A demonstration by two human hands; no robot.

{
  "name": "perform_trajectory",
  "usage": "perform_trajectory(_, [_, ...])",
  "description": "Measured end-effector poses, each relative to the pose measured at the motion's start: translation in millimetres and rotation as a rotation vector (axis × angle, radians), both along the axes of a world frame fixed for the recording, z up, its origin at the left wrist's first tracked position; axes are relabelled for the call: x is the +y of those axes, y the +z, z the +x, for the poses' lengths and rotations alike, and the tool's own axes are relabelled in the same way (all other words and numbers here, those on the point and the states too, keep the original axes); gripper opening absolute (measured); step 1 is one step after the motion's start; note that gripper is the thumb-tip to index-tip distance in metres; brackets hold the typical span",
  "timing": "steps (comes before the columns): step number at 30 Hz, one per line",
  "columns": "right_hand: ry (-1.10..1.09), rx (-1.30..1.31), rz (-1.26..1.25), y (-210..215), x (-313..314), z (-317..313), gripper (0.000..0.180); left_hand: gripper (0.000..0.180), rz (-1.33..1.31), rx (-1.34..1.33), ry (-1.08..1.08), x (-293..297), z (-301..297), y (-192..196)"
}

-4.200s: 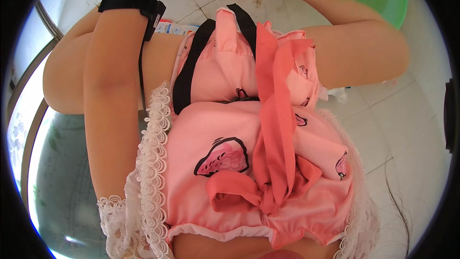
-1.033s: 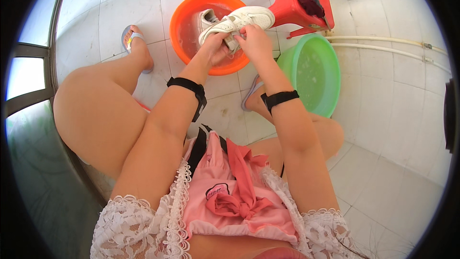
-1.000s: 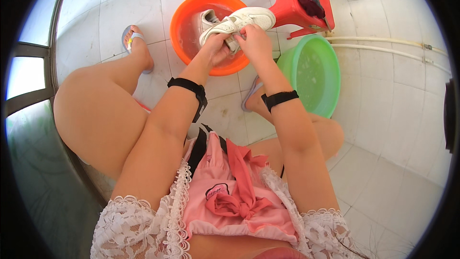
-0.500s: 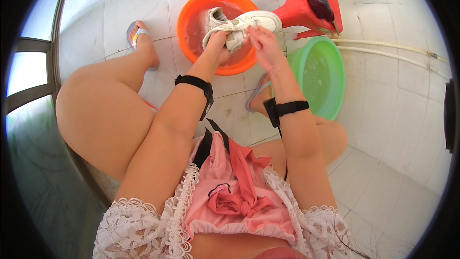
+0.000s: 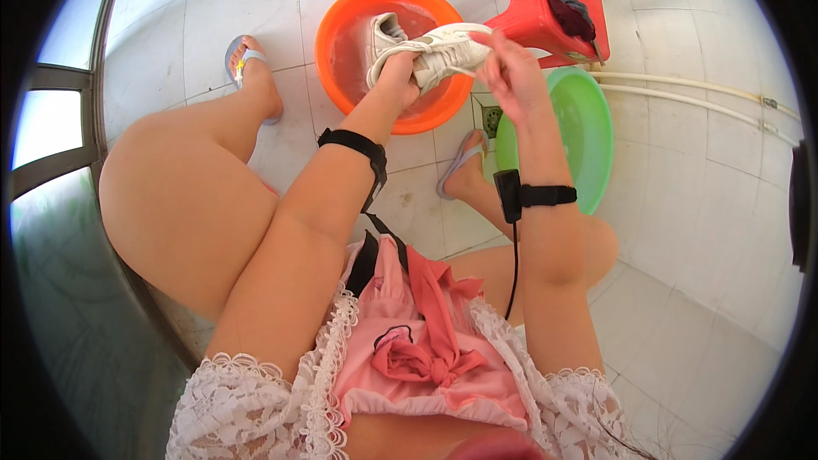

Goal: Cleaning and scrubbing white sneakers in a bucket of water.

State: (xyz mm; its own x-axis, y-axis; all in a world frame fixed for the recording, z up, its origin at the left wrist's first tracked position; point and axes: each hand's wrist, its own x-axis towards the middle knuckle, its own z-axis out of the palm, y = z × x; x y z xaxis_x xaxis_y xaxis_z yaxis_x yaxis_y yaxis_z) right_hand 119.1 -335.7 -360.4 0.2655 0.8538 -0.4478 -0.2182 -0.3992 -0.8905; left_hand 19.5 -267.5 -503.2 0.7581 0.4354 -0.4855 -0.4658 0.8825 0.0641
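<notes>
A white sneaker (image 5: 439, 49) is held over the orange basin (image 5: 341, 13), which has water in it. My left hand (image 5: 397, 77) grips the sneaker from below at its middle. My right hand (image 5: 509, 77) is at the sneaker's right end, fingers spread and touching its toe. A second white shoe (image 5: 385, 31) rests inside the orange basin behind the first. Both wrists carry black bands.
A green basin (image 5: 588, 132) sits on the tiled floor to the right of the orange one. A red plastic stool (image 5: 545, 0) with a dark cloth on it stands behind. White pipes run along the floor at right. My feet wear flip-flops. A glass door frame is at left.
The view has swung from my lap to the basins. Over the last second the sneaker stayed in my left hand while my right hand slid toward its toe end.
</notes>
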Motion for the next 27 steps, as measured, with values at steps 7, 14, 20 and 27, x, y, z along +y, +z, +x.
perform_trajectory(7, [-0.072, -0.09, -0.078, 9.3, 8.8, -41.4, 0.03, 0.028, -0.031, 0.122, 0.01, -2.2, -1.2, -25.5])
perform_trajectory(14, [-0.037, -0.057, -0.107, -9.3, -0.8, -22.4, 0.03, 0.026, -0.036, 0.082, 0.171, -1.2, 3.4, -43.1])
perform_trajectory(20, [-0.438, -0.039, 0.217, 9.4, 1.6, -41.3, 0.023, 0.027, -0.101, 0.087, 0.35, 16.7, -4.5, -52.8])
perform_trajectory(27, [0.047, 0.089, 0.169, 23.5, -15.2, -53.4, 0.026, 0.024, -0.079, 0.204, 0.294, 19.7, 1.1, -45.6])
